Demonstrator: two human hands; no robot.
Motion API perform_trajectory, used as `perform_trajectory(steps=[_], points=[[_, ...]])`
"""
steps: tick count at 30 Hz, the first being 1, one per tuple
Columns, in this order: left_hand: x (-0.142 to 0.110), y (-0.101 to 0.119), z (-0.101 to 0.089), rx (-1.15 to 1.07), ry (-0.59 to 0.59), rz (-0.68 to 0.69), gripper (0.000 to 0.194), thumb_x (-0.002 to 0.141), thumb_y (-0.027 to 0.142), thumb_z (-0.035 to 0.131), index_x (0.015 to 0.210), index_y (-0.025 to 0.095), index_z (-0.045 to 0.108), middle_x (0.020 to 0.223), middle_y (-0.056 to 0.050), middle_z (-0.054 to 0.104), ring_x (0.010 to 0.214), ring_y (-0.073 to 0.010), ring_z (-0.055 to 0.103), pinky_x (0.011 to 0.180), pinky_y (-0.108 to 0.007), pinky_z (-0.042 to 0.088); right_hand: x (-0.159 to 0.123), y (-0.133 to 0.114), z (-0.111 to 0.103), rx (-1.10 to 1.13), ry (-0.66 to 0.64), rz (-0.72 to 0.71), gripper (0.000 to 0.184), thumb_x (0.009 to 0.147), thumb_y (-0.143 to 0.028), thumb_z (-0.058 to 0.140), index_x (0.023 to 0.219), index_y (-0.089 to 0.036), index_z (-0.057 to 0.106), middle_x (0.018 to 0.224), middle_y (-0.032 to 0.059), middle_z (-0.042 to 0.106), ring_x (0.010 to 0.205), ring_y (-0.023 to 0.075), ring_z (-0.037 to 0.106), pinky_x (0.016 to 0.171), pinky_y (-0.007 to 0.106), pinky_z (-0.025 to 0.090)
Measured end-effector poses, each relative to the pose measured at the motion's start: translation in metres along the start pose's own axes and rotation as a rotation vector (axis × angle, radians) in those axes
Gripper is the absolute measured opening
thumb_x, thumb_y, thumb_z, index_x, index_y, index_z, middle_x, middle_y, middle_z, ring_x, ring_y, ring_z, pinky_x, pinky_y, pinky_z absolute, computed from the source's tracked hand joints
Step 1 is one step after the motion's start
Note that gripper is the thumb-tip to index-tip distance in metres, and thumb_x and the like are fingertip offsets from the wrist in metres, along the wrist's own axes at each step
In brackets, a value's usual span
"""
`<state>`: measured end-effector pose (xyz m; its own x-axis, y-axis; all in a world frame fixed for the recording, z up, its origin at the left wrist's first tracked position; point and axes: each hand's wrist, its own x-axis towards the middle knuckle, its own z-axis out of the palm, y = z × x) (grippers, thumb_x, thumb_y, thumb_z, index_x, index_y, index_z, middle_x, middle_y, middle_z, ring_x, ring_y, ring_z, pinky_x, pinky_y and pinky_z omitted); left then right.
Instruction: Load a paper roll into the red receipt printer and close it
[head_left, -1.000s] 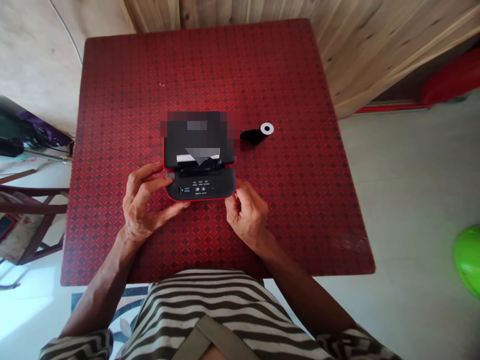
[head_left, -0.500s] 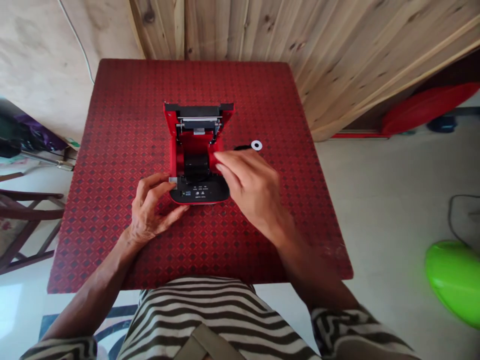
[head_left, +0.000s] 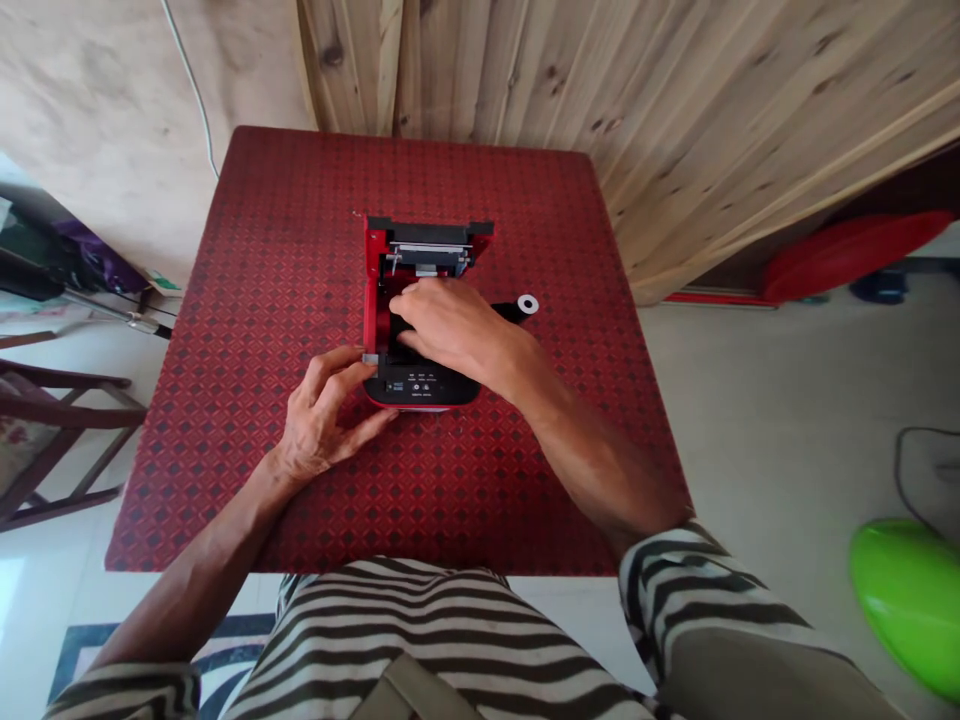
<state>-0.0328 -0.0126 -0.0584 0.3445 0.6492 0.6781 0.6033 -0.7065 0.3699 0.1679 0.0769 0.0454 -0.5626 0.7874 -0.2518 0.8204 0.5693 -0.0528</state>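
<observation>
A small red-and-black label printer (head_left: 450,388) sits on the table with its lid (head_left: 431,235) raised. My left hand (head_left: 319,410) grips its front left corner, fingers at the grey side tab (head_left: 370,359) and thumb along the front edge. Inside the open compartment is my right hand (head_left: 457,325), its fingers bent down and thumb opposite them. Something black shows between those fingers; the hand hides most of it. Just right of the printer lies a black roll with a white ring-shaped end (head_left: 528,304), partly covered by my right hand.
The printer rests on a red patterned table (head_left: 525,480) set against a wood-plank wall (head_left: 480,80). A wooden chair (head_left: 67,425) stands at the left. On the floor to the right is a bright green rounded object (head_left: 907,600).
The printer's lid has swung up from shut. My right hand has left the front right corner and reached into the compartment. My left hand has stayed on the printer.
</observation>
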Motion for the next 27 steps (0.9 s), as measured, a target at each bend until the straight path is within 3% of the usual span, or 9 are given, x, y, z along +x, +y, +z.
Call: perform_trajectory(steps=[5,10,13,16,20,22,24,27], points=[[-0.002,-0.001,0.001,0.011,-0.004,-0.003,0.062,0.090,0.039,0.087,0.142,0.022,0.057,0.130,-0.013,0.069,0.119,-0.0241,0.073,0.101,-0.037,0.067,-0.023,-0.008,-0.006,0.040,0.161,0.058,0.023,0.104,-0.014,0.057,0.118,-0.009,0.076,0.118,0.0195,0.080,0.114,0.0332,0.076,0.095,0.042,0.057],[-0.001,-0.002,-0.001,0.013,-0.005,0.009,0.059,0.096,0.043,0.080,0.146,0.025,0.055,0.132,-0.013,0.070,0.120,-0.0252,0.074,0.100,-0.039,0.067,-0.091,-0.003,-0.005,0.401,0.589,-0.041,0.013,0.100,-0.022,0.070,0.112,-0.021,0.075,0.112,0.0067,0.082,0.106,0.0245,0.077,0.097,0.040,0.060],[0.000,-0.001,-0.003,0.003,-0.008,0.009,0.062,0.094,0.042,0.082,0.146,0.024,0.055,0.133,-0.014,0.070,0.122,-0.0258,0.073,0.101,-0.038,0.067,-0.137,0.001,0.010,0.781,0.544,-0.129,0.025,0.097,-0.027,0.077,0.122,-0.028,0.073,0.114,0.0006,0.083,0.102,0.0198,0.080,0.093,0.036,0.063],[0.001,0.000,-0.002,0.019,0.001,0.007,0.065,0.089,0.039,0.088,0.145,0.025,0.057,0.131,-0.011,0.071,0.121,-0.0256,0.074,0.103,-0.040,0.066,-0.160,-0.004,0.047,0.997,0.419,-0.078,0.032,0.092,-0.021,0.076,0.123,-0.028,0.073,0.118,0.0019,0.083,0.108,0.0205,0.080,0.095,0.036,0.064],[0.002,0.001,-0.002,0.006,0.006,-0.011,0.066,0.087,0.036,0.090,0.144,0.025,0.058,0.133,-0.011,0.070,0.122,-0.0260,0.073,0.103,-0.040,0.065,-0.156,-0.019,0.110,1.044,0.462,0.092,0.037,0.087,-0.014,0.074,0.122,-0.027,0.074,0.120,0.0034,0.083,0.109,0.0209,0.081,0.099,0.039,0.063],[0.002,0.000,-0.002,0.006,0.006,-0.008,0.067,0.086,0.036,0.091,0.144,0.024,0.058,0.133,-0.012,0.069,0.122,-0.0264,0.073,0.103,-0.040,0.065,-0.149,-0.023,0.132,1.035,0.493,0.142,0.035,0.089,-0.017,0.074,0.122,-0.027,0.074,0.120,0.0050,0.083,0.107,0.0216,0.081,0.098,0.040,0.064],[0.002,0.000,-0.002,0.016,0.008,0.001,0.068,0.085,0.037,0.092,0.143,0.024,0.059,0.132,-0.013,0.070,0.122,-0.0267,0.072,0.103,-0.041,0.065,-0.146,-0.025,0.143,1.031,0.502,0.164,0.033,0.090,-0.018,0.074,0.123,-0.026,0.074,0.119,0.0059,0.083,0.105,0.0216,0.081,0.097,0.041,0.065],[0.003,0.000,-0.003,0.022,0.000,0.001,0.068,0.085,0.036,0.092,0.143,0.023,0.059,0.131,-0.013,0.070,0.122,-0.0270,0.072,0.105,-0.043,0.065,-0.150,-0.023,0.142,1.064,0.476,0.163,0.039,0.090,-0.020,0.078,0.128,-0.026,0.073,0.125,0.0070,0.083,0.113,0.0227,0.080,0.103,0.044,0.063]])
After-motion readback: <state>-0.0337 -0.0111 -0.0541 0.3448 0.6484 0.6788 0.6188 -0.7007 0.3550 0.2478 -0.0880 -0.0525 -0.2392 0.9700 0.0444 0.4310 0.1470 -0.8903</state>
